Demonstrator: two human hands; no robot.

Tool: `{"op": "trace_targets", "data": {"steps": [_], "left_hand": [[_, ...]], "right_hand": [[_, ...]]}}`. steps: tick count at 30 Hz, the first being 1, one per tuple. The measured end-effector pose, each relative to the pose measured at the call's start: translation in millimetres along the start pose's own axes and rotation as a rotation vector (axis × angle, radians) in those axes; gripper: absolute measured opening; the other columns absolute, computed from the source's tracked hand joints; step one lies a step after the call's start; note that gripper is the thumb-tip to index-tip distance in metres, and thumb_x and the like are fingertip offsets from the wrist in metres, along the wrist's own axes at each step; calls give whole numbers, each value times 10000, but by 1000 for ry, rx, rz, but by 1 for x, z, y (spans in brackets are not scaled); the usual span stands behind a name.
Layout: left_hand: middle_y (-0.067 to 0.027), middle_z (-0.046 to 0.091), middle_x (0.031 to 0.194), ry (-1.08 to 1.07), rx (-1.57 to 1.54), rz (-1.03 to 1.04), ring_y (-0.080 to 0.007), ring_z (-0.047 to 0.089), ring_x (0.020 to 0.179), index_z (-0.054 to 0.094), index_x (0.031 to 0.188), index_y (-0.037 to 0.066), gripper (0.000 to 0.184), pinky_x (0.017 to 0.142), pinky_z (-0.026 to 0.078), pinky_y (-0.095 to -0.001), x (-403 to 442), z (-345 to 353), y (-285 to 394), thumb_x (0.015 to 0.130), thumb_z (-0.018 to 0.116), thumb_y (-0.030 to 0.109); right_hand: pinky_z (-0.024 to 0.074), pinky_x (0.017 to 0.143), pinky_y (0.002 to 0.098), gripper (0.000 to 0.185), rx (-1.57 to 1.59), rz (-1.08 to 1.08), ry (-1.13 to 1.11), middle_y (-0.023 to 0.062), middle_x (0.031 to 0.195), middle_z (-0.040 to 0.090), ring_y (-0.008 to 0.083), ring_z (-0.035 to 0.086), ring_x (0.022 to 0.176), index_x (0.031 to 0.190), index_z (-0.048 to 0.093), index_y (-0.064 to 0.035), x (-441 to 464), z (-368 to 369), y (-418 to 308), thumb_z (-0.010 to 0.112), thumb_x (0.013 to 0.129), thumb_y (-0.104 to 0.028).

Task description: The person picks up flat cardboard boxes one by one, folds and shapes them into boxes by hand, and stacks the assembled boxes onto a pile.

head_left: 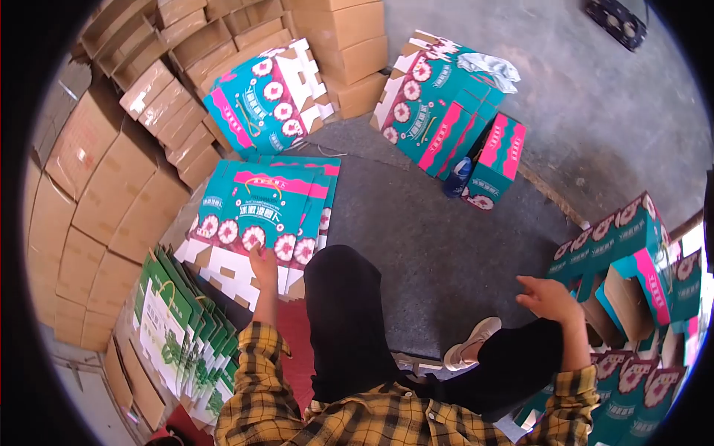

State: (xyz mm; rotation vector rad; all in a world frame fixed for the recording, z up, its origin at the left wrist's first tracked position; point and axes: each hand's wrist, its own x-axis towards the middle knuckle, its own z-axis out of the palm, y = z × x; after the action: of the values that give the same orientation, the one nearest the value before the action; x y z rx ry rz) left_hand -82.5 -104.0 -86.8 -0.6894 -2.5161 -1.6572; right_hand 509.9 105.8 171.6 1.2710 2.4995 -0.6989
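My left hand reaches over the lower part of a stack of flat teal and pink printed cartons, its fingertips on the top one. Those fingers look stretched out, and no grip on the carton is visible. Over my other knee, my right hand hangs in the air with fingers partly extended and nothing in it. Close beside it stand folded-up teal boxes, one with a raised brown flap.
Green printed cartons stand at the left, before stacked brown boxes. More flat teal cartons lean ahead and farther right. A blue bottle stands against a closed teal box on the grey floor.
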Motion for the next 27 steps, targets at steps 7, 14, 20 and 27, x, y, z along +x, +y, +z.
{"op": "trace_targets", "data": {"steps": [7,14,20,27], "left_hand": [[-258,647,1023,-93,347,-567,-355,641,927,591,1103,-80,500,838,499,-412,-32,-15,-191,683,650,185],[-223,680,920,-81,-137,-694,-313,670,876,648,1027,-66,424,751,512,-367,-39,-17,-214,683,638,181],[-185,692,908,-71,175,-806,-283,675,846,662,976,-91,417,751,522,-366,-16,-14,-196,689,722,205],[-172,647,1020,118,-364,-941,-258,662,807,563,1148,-72,590,649,539,-343,-25,1,-250,708,791,248]], "right_hand": [[462,884,430,483,-41,-30,36,197,1143,605,363,582,1046,1272,518,-54,57,56,35,603,858,-288],[481,844,402,468,-9,86,6,186,1092,635,329,617,973,1255,541,-46,73,53,24,616,849,-267],[498,782,374,445,53,127,-8,171,1000,665,295,644,879,1232,564,-34,79,61,28,630,836,-225],[490,751,378,435,27,124,-3,157,929,659,289,633,831,1227,568,-34,84,72,29,633,833,-206]]}}
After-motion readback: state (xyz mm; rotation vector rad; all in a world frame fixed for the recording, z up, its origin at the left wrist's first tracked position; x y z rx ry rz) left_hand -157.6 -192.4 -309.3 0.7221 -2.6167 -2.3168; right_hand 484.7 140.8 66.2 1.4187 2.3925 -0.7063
